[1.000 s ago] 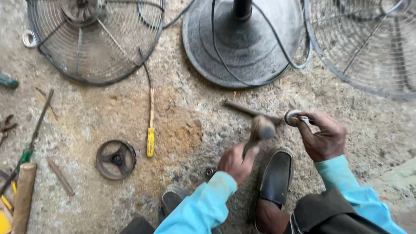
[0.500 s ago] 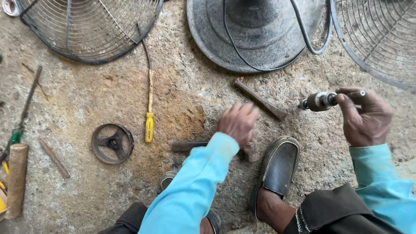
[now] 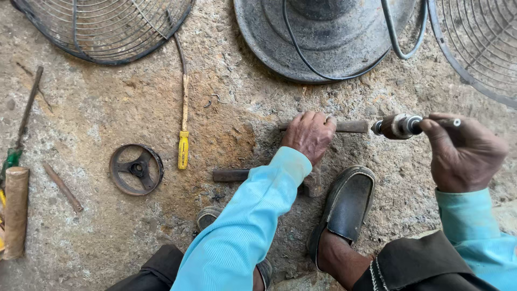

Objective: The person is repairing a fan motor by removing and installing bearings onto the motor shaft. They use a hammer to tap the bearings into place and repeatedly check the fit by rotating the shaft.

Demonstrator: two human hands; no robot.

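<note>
Left hand (image 3: 308, 136): palm down, fingers bent over a rusty flat metal bar (image 3: 353, 126) lying on the concrete floor (image 3: 107, 231).
Right hand (image 3: 464, 152): closed around a small motor shaft part (image 3: 397, 126), a stubby metal cylinder on a thin rod, held level just right of the bar's end.
Below left hand: hammer (image 3: 231, 175), its handle showing beside the light-blue sleeve (image 3: 247, 221).
Between the hands, lower: black slip-on shoe (image 3: 347, 207).
Left of left hand: yellow-handled screwdriver (image 3: 183, 145); further left, a dark spoked pulley wheel (image 3: 135, 169).
Above the hands: round grey fan base (image 3: 323, 37) with a looping cable.
Far left: wooden handle (image 3: 16, 210); wire fan guard (image 3: 107, 27) above it.
Above right hand: second fan guard (image 3: 479, 43).
</note>
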